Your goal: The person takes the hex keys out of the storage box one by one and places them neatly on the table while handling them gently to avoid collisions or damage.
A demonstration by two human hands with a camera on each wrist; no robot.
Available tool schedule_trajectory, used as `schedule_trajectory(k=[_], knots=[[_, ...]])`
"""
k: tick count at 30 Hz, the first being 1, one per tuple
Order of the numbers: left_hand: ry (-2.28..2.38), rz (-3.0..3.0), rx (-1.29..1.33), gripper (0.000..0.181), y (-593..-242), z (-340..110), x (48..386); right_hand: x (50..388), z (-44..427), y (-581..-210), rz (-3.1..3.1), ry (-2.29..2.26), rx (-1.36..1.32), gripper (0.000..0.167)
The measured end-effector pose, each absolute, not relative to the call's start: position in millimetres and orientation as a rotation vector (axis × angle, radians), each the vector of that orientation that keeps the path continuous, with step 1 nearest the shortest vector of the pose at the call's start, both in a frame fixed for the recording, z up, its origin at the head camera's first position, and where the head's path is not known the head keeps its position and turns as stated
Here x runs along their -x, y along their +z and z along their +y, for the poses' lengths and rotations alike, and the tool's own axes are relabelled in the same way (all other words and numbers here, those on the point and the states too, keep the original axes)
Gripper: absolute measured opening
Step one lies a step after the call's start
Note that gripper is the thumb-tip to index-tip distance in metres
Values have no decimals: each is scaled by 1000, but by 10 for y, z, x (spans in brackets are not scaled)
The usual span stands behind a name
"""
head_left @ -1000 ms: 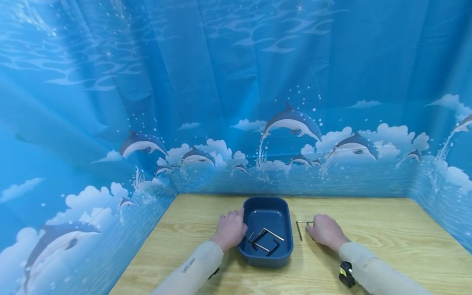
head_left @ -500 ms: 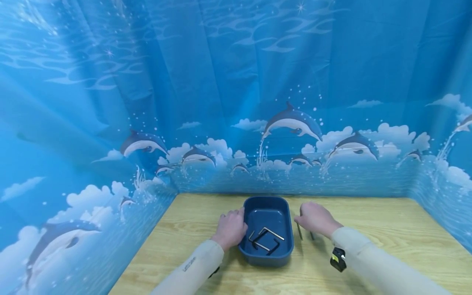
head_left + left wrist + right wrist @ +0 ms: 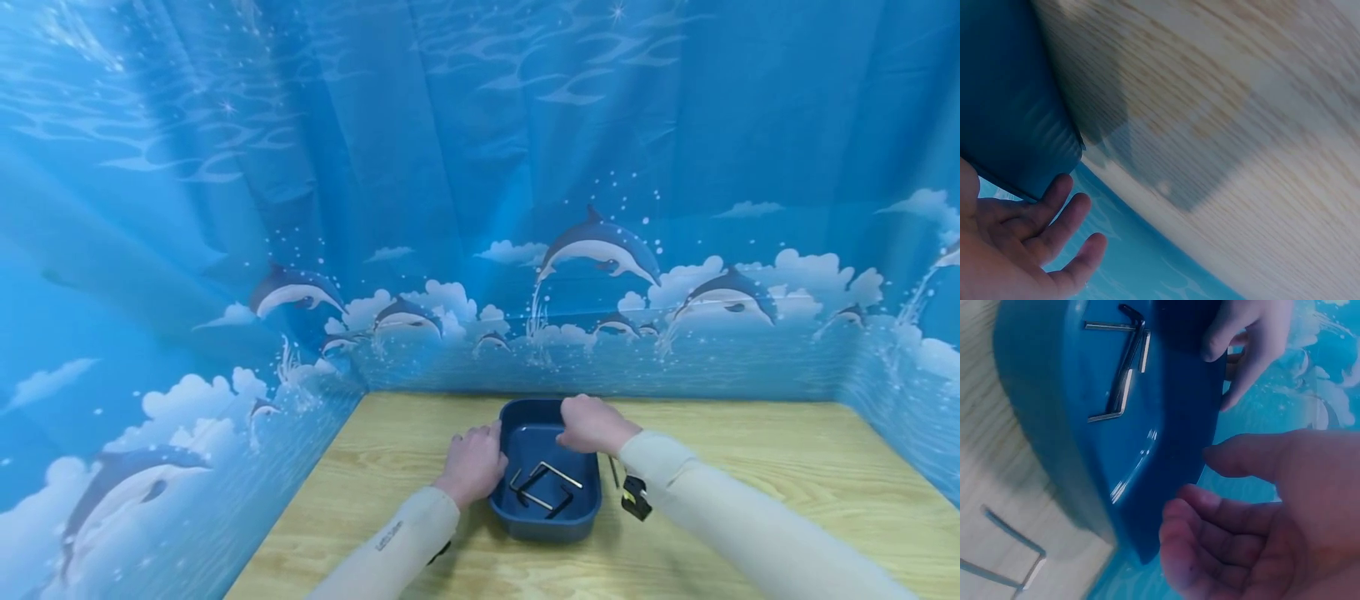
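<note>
At the left, sleeve: the left sleeve (image 3: 393, 550) was pale, plain cloth, lightly creased at the cuff.
Left hand: the left hand (image 3: 474, 465) gripped the bin's left wall, thumb hooked over the rim, fingers outside.
Bin: the plastic bin (image 3: 543, 530) was dark blue, a rounded rectangle with smooth, steep walls and a glossy floor.
Keys inside: several L-shaped hex keys (image 3: 561, 475), some black, some bright metal, lay crossed on the floor of the bin's near half.
Right hand: the right hand (image 3: 596, 425) hung at the bin's far right rim, fingers loosely curled, thumb apart from them, with nothing seen in its grip; whether it touched the rim could not be told.
Keys outside: bent hex-key arms (image 3: 1014, 529) lay just right of the bin; one key or more, unclear.
Right cuff: a black device (image 3: 636, 500) with a yellow patch sat under the right sleeve (image 3: 750, 517).
Writing: dark lettering (image 3: 389, 536) ran along the left sleeve, too small to read.
Table: the tabletop (image 3: 765, 433) showed pale yellow wood grain.
Room: a creased blue curtain (image 3: 465, 167), printed with dolphins and clouds, enclosed the table's left, back and right.
</note>
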State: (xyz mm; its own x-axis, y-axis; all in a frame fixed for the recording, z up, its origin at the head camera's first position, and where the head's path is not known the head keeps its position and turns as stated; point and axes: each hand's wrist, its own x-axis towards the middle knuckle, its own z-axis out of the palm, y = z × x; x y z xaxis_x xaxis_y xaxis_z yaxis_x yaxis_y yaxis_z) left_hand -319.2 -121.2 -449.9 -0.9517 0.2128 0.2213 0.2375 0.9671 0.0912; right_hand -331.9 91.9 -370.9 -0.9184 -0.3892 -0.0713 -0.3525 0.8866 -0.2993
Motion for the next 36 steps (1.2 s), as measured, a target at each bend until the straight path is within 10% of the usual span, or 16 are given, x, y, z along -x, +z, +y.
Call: schedule_trajectory(k=[9, 36], knots=[[-110, -2920, 334, 53, -4503, -1200, 3215, 3436, 692, -3698, 2886, -327, 601, 8], [-81, -2871, 352, 48, -4522, -1216, 3218, 3543, 370, -4060, 2850, -145, 547, 4]])
